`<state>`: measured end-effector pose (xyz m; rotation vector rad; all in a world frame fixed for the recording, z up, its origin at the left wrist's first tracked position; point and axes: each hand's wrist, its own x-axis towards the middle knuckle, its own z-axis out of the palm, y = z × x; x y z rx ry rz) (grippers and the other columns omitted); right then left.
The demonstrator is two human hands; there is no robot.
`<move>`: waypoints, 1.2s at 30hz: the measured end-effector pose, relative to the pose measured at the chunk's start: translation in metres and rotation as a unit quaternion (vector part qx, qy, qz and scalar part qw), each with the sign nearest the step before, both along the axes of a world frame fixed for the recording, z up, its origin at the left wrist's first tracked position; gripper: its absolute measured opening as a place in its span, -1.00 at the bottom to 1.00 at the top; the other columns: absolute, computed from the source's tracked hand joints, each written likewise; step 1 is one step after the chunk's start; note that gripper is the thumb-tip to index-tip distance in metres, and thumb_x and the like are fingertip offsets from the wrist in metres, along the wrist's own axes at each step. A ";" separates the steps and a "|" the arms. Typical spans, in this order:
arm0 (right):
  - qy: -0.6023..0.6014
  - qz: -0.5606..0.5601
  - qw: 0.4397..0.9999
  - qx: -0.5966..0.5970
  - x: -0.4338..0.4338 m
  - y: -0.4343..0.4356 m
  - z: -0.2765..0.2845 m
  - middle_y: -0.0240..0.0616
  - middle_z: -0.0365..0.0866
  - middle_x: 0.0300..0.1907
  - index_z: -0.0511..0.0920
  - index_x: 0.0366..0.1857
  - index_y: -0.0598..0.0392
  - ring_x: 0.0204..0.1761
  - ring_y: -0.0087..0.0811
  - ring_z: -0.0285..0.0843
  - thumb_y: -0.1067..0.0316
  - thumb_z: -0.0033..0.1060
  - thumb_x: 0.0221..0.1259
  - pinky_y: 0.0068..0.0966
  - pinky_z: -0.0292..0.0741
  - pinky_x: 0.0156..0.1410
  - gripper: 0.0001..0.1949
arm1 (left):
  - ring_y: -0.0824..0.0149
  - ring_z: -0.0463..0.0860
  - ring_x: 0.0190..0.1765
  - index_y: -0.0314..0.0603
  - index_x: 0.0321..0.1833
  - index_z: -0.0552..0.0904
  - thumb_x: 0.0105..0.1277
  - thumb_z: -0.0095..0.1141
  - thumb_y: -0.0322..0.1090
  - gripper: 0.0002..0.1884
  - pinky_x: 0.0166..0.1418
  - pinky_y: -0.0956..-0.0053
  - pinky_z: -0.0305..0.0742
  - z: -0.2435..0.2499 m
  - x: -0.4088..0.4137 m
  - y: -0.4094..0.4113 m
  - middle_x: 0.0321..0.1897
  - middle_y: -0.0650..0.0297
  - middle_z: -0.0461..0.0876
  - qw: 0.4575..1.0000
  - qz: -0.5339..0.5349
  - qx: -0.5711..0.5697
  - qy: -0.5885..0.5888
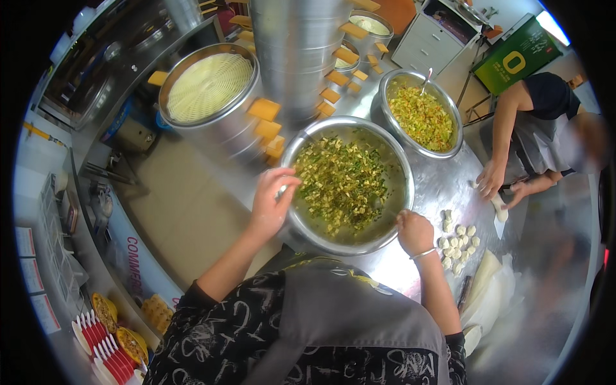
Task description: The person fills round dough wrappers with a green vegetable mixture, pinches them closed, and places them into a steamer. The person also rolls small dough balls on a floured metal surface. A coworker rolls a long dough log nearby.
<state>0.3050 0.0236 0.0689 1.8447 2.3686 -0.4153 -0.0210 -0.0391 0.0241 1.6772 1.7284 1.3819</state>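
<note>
A large steel bowl [406, 180] stands on the metal worktop in front of me, holding a chopped mix [339, 183] of pale cubes and green leaves. My left hand [273, 199] is at the bowl's left rim, fingers curled and thumb near the fingertips; whether it grips the rim is unclear. At the lower right rim, my right hand [415, 232] is closed on the edge, with a bracelet around the wrist. Beyond it to the upper right is a second steel bowl [455, 120], filled with chopped yellow-green and orange vegetables [421, 115], with a utensil handle sticking out.
Tall stacked steel steamers [301, 57] with wooden handles rise behind the bowl. An open steamer [209, 89] with a woven liner stands left of them. Small dough pieces [459, 243] lie on the worktop [433, 187] at right. A co-worker's hands [493, 180] handle a dough roll [499, 209].
</note>
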 end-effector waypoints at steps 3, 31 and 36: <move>0.020 -0.054 0.998 0.012 0.014 0.019 -0.009 0.03 0.72 -0.28 0.65 -0.14 0.10 -0.20 0.06 0.68 0.18 0.03 0.42 -0.07 0.58 -0.03 -0.75 | 0.12 0.53 0.19 -0.18 -0.07 0.67 0.32 0.15 -0.53 -0.83 0.33 0.28 0.38 -0.006 0.001 -0.004 0.07 0.20 0.61 1.000 0.013 -0.003 -0.004; -0.207 0.094 0.968 -0.104 -0.032 0.072 0.024 0.01 0.74 -0.29 0.73 -0.28 0.10 -0.18 0.03 0.73 0.28 -0.01 0.34 -0.14 0.64 0.00 -0.74 | 0.05 0.64 0.07 -0.15 0.11 0.59 0.27 0.07 -0.52 -0.67 0.08 0.23 0.58 -0.035 0.027 0.030 0.06 0.14 0.61 0.995 -0.020 -0.027 0.093; -0.159 0.338 0.896 -0.240 -0.004 0.041 -0.063 0.05 0.72 -0.28 0.76 -0.35 0.11 -0.17 0.01 0.71 0.25 0.09 0.27 -0.15 0.64 0.00 -0.75 | 0.05 0.64 0.09 -0.14 0.15 0.57 0.26 0.07 -0.53 -0.63 0.10 0.22 0.58 -0.038 0.037 0.031 0.11 0.13 0.60 0.996 -0.019 -0.014 0.080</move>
